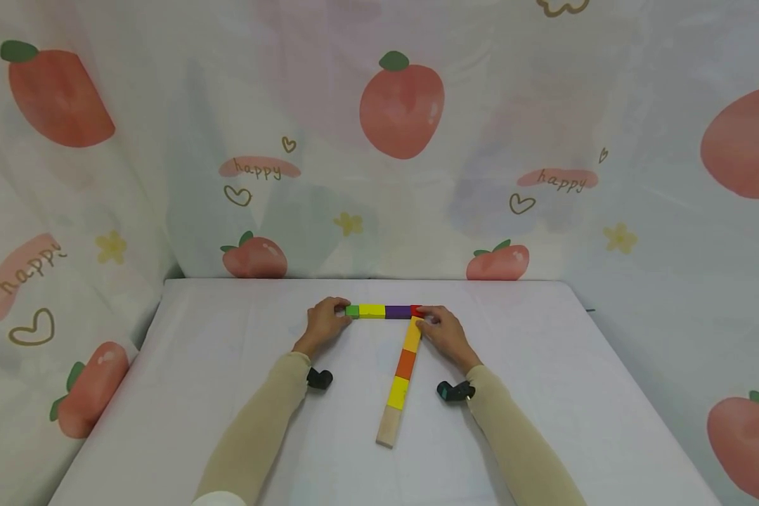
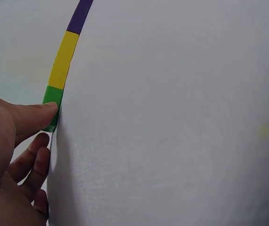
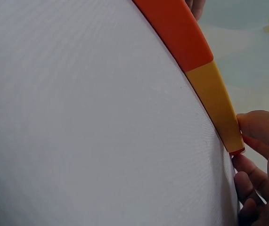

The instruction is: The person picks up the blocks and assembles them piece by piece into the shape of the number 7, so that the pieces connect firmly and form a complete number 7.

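Note:
My left hand (image 1: 325,323) pinches the green block (image 1: 352,311) at the left end of a short row, thumb on its near side in the left wrist view. To its right lie a yellow block (image 1: 372,310), a purple block (image 1: 398,312) and a red block (image 1: 416,309). My right hand (image 1: 445,334) grips the red block at the corner, its thumb against the amber block (image 1: 412,334). From that corner a second row slants toward me: amber, orange block (image 1: 405,364), yellow block (image 1: 398,393), bare wood block (image 1: 388,426). The right fingers partly hide the red block.
The blocks lie on a white-covered table (image 1: 228,393). A printed curtain (image 1: 405,211) stands along the table's back edge and continues at both sides. Black wrist cameras (image 1: 455,391) sit on both forearms, at the inner side of the sleeves.

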A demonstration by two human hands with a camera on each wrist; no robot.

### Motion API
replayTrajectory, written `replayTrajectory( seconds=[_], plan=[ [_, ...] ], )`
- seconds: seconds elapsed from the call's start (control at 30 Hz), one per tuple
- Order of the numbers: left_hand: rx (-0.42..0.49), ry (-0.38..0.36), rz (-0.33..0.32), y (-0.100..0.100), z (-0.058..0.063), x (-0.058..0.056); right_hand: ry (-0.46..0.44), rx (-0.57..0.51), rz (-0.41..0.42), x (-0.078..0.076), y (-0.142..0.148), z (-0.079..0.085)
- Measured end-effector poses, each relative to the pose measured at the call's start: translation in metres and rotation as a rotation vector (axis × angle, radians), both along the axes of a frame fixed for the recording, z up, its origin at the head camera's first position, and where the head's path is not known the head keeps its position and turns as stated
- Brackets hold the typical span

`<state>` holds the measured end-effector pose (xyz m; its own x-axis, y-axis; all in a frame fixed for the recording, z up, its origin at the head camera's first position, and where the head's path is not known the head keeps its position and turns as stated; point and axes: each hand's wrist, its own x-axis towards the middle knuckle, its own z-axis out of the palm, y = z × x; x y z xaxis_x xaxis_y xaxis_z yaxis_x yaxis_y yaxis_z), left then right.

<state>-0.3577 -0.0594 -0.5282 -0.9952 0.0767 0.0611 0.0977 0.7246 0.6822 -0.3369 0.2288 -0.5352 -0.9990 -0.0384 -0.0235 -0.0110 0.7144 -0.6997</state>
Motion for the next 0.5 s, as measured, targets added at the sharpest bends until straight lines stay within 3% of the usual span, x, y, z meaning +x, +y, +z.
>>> replayTrajectory(
  seconds=[0.23, 0.5],
  plan=[
    [-0.015, -0.012, 0.035, 0.0070, -0.0053, -0.0018, -0.029, -0.003, -0.012, 0.0016, 0.0011, -0.0021],
    [-0.017, -0.016, 0.037, 0.0052, 0.0002, 0.0001, -0.014, -0.005, -0.013, 0.0007, -0.0015, 0.0009]
  ],
)
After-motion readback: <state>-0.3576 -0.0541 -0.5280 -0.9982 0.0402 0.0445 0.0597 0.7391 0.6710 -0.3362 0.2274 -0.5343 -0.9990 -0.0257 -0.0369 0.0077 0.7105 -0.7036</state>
